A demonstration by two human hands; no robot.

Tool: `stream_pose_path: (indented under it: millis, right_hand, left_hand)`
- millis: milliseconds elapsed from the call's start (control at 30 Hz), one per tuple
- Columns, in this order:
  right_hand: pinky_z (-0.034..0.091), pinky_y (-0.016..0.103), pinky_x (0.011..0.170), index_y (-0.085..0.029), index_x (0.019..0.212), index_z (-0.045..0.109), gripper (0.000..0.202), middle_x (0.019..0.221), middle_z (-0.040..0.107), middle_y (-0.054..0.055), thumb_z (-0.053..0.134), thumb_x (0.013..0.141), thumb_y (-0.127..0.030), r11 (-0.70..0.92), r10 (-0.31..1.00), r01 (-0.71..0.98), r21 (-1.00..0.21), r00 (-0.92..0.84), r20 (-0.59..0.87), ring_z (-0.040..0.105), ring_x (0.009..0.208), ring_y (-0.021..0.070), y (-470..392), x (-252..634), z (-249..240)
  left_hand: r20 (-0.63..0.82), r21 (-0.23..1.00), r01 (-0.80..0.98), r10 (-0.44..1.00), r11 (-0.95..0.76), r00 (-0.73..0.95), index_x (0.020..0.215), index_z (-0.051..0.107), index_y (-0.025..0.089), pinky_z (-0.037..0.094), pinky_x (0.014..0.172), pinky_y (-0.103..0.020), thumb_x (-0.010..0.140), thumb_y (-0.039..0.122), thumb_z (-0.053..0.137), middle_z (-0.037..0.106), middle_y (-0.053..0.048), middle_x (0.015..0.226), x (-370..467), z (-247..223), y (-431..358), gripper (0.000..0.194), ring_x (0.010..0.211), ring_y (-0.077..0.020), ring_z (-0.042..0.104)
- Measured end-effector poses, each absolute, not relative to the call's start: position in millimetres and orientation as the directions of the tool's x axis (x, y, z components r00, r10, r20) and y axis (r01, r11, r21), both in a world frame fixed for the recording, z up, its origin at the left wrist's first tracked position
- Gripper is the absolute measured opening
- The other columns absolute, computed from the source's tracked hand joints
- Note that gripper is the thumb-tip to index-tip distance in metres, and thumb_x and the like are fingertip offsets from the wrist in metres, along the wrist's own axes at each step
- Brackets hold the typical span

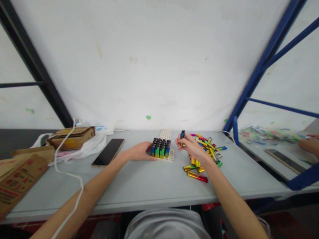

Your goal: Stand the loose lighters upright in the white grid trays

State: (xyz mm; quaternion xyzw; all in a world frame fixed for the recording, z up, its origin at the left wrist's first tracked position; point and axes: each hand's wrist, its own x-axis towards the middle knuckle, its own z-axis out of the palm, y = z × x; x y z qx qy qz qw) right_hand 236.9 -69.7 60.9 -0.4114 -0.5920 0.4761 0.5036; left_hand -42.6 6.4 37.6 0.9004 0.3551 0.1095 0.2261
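A white tray with round holes (170, 156) lies on the table in front of me, holding several upright shiny tubes (160, 149) with black tops, coloured blue to green and yellow. My left hand (143, 151) is curved around the tray's left edge, thumb at the front corner, its fingertips partly hidden behind the tubes. To the right, my right hand (188, 145) pinches one upright blue tube with a black top (182, 134), raised beside the tray and apart from it. Under and beyond that hand spreads a loose pile of shiny gold, red, green and blue tubes (211, 151).
A second white holed tray (166, 133) lies behind the first. On the left are a dark phone (109, 152), cardboard boxes (72, 137), a white plastic bag (92, 146) and a white cable (81, 186). Blue frame bars (260, 71) rise at right; beyond them shows another person's hand (310, 145).
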Motion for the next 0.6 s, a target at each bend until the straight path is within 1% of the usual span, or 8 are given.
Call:
stream_pose_path:
  millis: [67, 100, 200, 233, 300, 367, 533, 600]
  right_hand:
    - [0.041, 0.025, 0.054, -0.021, 0.087, 0.055, 0.011, 0.077, 0.064, -0.002, 0.06, 0.079, -0.027, 0.243, 0.956, 0.134, -0.961, -0.198, 0.214, 0.048, 0.056, 0.0104, -70, 237, 62]
    - [0.039, 0.025, 0.053, -0.021, 0.09, 0.056, 0.013, 0.075, 0.064, -0.002, 0.06, 0.08, -0.028, 0.256, 0.951, 0.183, -0.949, -0.223, 0.213, 0.045, 0.054, 0.0104, -70, 238, 62]
    - [0.037, 0.025, 0.054, -0.021, 0.105, 0.059, 0.024, 0.073, 0.063, -0.003, 0.061, 0.086, -0.035, 0.31, 0.928, 0.254, -0.916, -0.293, 0.232, 0.045, 0.057, 0.012, -69, 239, 62]
    - [0.037, 0.025, 0.055, -0.021, 0.104, 0.06, 0.024, 0.073, 0.061, -0.003, 0.061, 0.088, -0.039, 0.338, 0.92, 0.281, -0.898, -0.3, 0.253, 0.045, 0.058, 0.0123, -69, 239, 61]
    - [0.037, 0.025, 0.055, -0.021, 0.092, 0.059, 0.028, 0.07, 0.055, -0.003, 0.059, 0.092, -0.049, 0.39, 0.913, 0.367, -0.844, -0.275, 0.302, 0.045, 0.06, 0.013, -68, 238, 59]
    - [0.036, 0.026, 0.056, -0.021, 0.078, 0.054, 0.038, 0.068, 0.05, -0.002, 0.055, 0.095, -0.056, 0.409, 0.913, 0.478, -0.777, -0.221, 0.344, 0.045, 0.062, 0.0137, -67, 238, 58]
    - [0.03, 0.028, 0.057, -0.021, 0.063, 0.044, 0.054, 0.06, 0.045, -0.002, 0.047, 0.097, -0.063, 0.372, 0.907, 0.68, -0.632, -0.122, 0.404, 0.043, 0.06, 0.0143, -65, 236, 54]
    - [0.026, 0.029, 0.056, -0.021, 0.059, 0.042, 0.056, 0.056, 0.043, -0.002, 0.047, 0.098, -0.062, 0.353, 0.893, 0.752, -0.557, -0.094, 0.44, 0.041, 0.057, 0.0143, -65, 236, 52]
  left_hand:
    - [0.031, 0.488, 0.595, 0.694, -0.639, 0.719, 0.108, 0.068, 0.017, 0.048, 0.073, -0.032, 0.071, 0.066, 0.076, 0.073, -0.007, 0.098, -42, 38, 6, 0.062, 0.086, -0.0265, 0.065]
    - [0.028, 0.488, 0.598, 0.696, -0.636, 0.717, 0.108, 0.068, 0.017, 0.048, 0.072, -0.031, 0.071, 0.066, 0.076, 0.073, -0.007, 0.098, -42, 38, 6, 0.063, 0.086, -0.0267, 0.065]
    - [0.027, 0.486, 0.601, 0.698, -0.635, 0.715, 0.107, 0.068, 0.017, 0.047, 0.071, -0.031, 0.07, 0.068, 0.076, 0.072, -0.007, 0.097, -42, 39, 6, 0.063, 0.085, -0.0267, 0.065]
    - [0.027, 0.486, 0.6, 0.697, -0.635, 0.716, 0.107, 0.068, 0.017, 0.047, 0.071, -0.031, 0.07, 0.068, 0.076, 0.072, -0.007, 0.096, -42, 39, 6, 0.063, 0.085, -0.0266, 0.065]
    - [0.026, 0.495, 0.593, 0.694, -0.635, 0.72, 0.107, 0.068, 0.017, 0.048, 0.07, -0.031, 0.071, 0.066, 0.076, 0.073, -0.007, 0.097, -42, 39, 6, 0.062, 0.084, -0.0264, 0.065]
    - [0.026, 0.501, 0.589, 0.691, -0.634, 0.722, 0.108, 0.069, 0.017, 0.048, 0.07, -0.031, 0.071, 0.065, 0.077, 0.073, -0.007, 0.097, -42, 39, 6, 0.061, 0.083, -0.0262, 0.065]
    - [0.039, 0.513, 0.573, 0.684, -0.639, 0.728, 0.108, 0.07, 0.018, 0.049, 0.072, -0.031, 0.071, 0.063, 0.077, 0.074, -0.006, 0.097, -42, 39, 6, 0.059, 0.084, -0.0261, 0.066]
    - [0.034, 0.511, 0.578, 0.687, -0.636, 0.726, 0.107, 0.07, 0.017, 0.05, 0.072, -0.031, 0.071, 0.064, 0.077, 0.073, -0.006, 0.097, -42, 39, 5, 0.059, 0.085, -0.0265, 0.066]
